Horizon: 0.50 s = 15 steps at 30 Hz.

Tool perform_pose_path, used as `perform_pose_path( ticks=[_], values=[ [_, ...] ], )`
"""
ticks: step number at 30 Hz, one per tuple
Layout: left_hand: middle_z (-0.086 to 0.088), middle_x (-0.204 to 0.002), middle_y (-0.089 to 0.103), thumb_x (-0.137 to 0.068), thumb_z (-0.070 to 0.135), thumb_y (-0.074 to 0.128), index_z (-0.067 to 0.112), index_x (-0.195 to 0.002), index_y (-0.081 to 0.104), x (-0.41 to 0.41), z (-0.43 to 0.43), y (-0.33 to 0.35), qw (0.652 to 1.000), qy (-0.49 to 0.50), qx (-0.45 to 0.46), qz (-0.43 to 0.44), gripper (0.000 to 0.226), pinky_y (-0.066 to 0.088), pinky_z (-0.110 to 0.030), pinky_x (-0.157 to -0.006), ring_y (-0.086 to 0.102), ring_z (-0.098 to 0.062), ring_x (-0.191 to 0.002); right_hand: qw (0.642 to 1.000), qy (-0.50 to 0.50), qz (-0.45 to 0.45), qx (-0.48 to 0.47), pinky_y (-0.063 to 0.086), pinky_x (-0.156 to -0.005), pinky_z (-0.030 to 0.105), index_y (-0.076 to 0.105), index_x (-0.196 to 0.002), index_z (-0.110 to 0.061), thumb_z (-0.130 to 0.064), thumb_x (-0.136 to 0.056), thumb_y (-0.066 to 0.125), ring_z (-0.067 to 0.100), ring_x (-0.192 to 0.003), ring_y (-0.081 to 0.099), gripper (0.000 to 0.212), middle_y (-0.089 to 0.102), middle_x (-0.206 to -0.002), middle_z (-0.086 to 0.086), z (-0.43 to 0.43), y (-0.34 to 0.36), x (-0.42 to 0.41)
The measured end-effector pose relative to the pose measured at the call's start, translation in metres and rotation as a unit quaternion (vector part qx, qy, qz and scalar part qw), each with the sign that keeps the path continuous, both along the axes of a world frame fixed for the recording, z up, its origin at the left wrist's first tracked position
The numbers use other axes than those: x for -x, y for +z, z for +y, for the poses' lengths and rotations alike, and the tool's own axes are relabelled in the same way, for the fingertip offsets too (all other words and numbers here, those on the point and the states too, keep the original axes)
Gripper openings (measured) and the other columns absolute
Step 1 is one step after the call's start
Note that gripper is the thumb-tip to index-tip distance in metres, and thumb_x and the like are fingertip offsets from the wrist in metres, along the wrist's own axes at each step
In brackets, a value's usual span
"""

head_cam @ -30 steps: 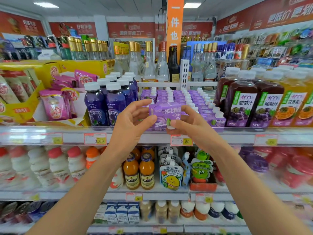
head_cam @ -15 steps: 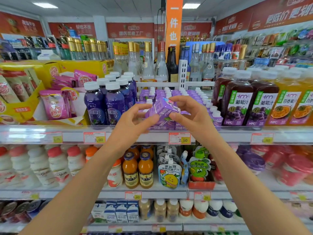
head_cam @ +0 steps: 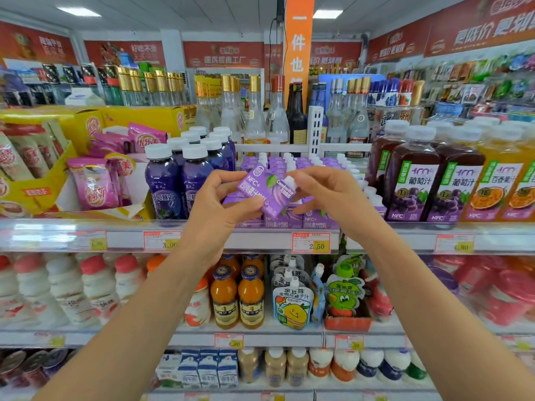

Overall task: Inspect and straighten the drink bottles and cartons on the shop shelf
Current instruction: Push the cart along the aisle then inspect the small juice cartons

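**Carton lifted out for checking**

The small purple cardboard juice carton with a white screw cap (head_cam: pixel 265 193) has risen off the row of matching purple cartons (head_cam: pixel 315 219) and now tilts in front of it, label forward. I judge that inspection is under way and replacing is still to come. The left hand (head_cam: pixel 215 209) pinches its left side with curled fingers, and the right hand (head_cam: pixel 330 192) pinches the cap end.

This is a shop, a small grocery. Tiered shelves (head_cam: pixel 124 241) are running from left to right, each edge carrying price tags (head_cam: pixel 311 243). Purple bottles (head_cam: pixel 163 180), grape juice bottles (head_cam: pixel 411 180) and purple cartons (head_cam: pixel 320 221) are standing in stocked rows, with liquor bottles (head_cam: pixel 276 120) lining up farther back. Red banners (head_cam: pixel 223 55) with Chinese lettering are hanging along the far walls, and an orange banner (head_cam: pixel 298 47) is hanging in the middle.
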<state>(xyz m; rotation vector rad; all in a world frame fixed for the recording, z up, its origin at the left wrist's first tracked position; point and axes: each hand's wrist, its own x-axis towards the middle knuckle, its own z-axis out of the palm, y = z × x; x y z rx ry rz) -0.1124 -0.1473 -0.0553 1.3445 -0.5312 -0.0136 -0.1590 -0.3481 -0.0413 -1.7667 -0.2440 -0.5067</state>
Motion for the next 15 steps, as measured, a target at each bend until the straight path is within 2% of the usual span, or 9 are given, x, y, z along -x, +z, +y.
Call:
perform_pose_path(
  ticks=[2,5,8,10,12,14,15],
  values=[
    [-0.001,-0.113,0.067,-0.080,0.001,0.077,0.022,-0.108,0.056,-0.001,-0.001,0.000,0.996,0.040,-0.034,-0.070,0.042,0.061,-0.033,-0.079,0.073,-0.016,-0.086,1.000,0.000,0.026,-0.002,0.060,-0.070,0.025,0.072,-0.103,-0.012,-0.013,-0.092,0.066,0.016,-0.079,0.071,0.012,0.073,-0.093,0.012,-0.001,0.005,-0.010],
    [0.010,-0.116,0.063,-0.082,0.011,0.079,0.029,-0.108,0.053,-0.011,0.000,-0.002,0.980,0.092,-0.087,-0.153,0.041,0.058,-0.027,-0.080,0.071,-0.008,-0.085,0.998,0.024,0.050,0.030,0.059,-0.075,0.023,0.071,-0.103,-0.011,-0.008,-0.092,0.065,0.013,-0.080,0.071,0.012,0.074,-0.100,0.014,-0.002,0.017,-0.028],
    [0.013,-0.127,0.058,-0.088,0.022,0.074,0.029,-0.121,0.050,-0.029,0.004,-0.008,0.942,0.155,-0.158,-0.251,0.041,0.047,-0.016,-0.092,0.061,-0.002,-0.107,0.995,0.007,0.032,0.091,0.060,-0.075,0.026,0.070,-0.106,-0.002,-0.005,-0.094,0.062,0.010,-0.077,0.068,0.014,0.070,-0.089,0.004,-0.003,0.037,-0.051],
    [0.006,-0.142,0.050,-0.095,0.029,0.065,0.020,-0.135,0.049,-0.046,0.009,-0.018,0.872,0.212,-0.244,-0.367,0.044,0.035,-0.016,-0.105,0.047,-0.005,-0.129,0.990,-0.061,0.004,0.130,0.061,-0.079,0.034,0.070,-0.109,0.000,-0.008,-0.095,0.063,0.017,-0.080,0.068,0.018,0.069,-0.088,0.003,-0.010,0.054,-0.074],
    [-0.003,-0.151,0.043,-0.097,0.038,0.053,0.012,-0.141,0.049,-0.062,0.012,-0.032,0.776,0.225,-0.349,-0.475,0.051,0.025,-0.030,-0.118,0.036,-0.016,-0.142,0.975,-0.126,-0.019,0.181,0.060,-0.082,0.040,0.071,-0.106,-0.004,-0.012,-0.095,0.065,0.025,-0.084,0.071,0.016,0.070,-0.089,0.005,-0.017,0.067,-0.102],
    [-0.008,-0.155,0.040,-0.096,0.045,0.044,0.013,-0.145,0.045,-0.072,0.014,-0.046,0.696,0.208,-0.442,-0.526,0.059,0.013,-0.045,-0.122,0.031,-0.025,-0.147,0.955,-0.154,-0.022,0.254,0.058,-0.084,0.039,0.072,-0.103,-0.007,-0.016,-0.094,0.065,0.025,-0.086,0.070,0.015,0.072,-0.094,0.008,-0.017,0.071,-0.133],
    [-0.009,-0.155,0.041,-0.096,0.047,0.041,0.013,-0.147,0.043,-0.076,0.014,-0.052,0.670,0.202,-0.473,-0.536,0.061,0.009,-0.049,-0.122,0.031,-0.027,-0.147,0.943,-0.158,-0.013,0.294,0.056,-0.082,0.036,0.073,-0.104,-0.007,-0.017,-0.095,0.065,0.022,-0.085,0.068,0.016,0.072,-0.096,0.007,-0.015,0.070,-0.147]
  ],
)
